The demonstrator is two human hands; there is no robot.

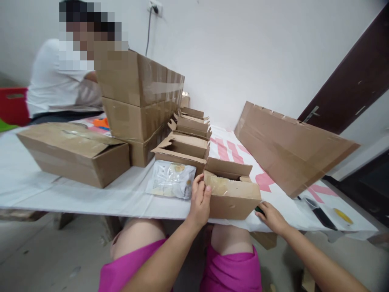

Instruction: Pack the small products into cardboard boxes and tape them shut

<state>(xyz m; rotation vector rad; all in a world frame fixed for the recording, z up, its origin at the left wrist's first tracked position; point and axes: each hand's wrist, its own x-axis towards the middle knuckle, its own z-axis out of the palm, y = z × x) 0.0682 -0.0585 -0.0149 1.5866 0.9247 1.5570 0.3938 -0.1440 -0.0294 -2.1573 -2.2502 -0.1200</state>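
Observation:
A small cardboard box [235, 205] stands at the table's front edge before me, its lid flap raised at the back. Clear tape shows on its upper left part. My left hand [200, 200] grips the box's left end, with the thumb on the near side and the fingers along the corner. By the box's lower right corner, my right hand [271, 217] is closed on a small dark green object [259, 210], mostly hidden by the fingers. A flat plastic-wrapped packet [173, 179] with a pale printed front lies just left of my left hand.
Several open cardboard boxes [187, 146] line up behind the packet. Taped boxes [121, 117] are stacked at left, beside a closed box [75, 154]. A large cardboard sheet [288, 142] leans at right, near a yellow tape roll [343, 216]. A person [63, 85] sits behind the stack.

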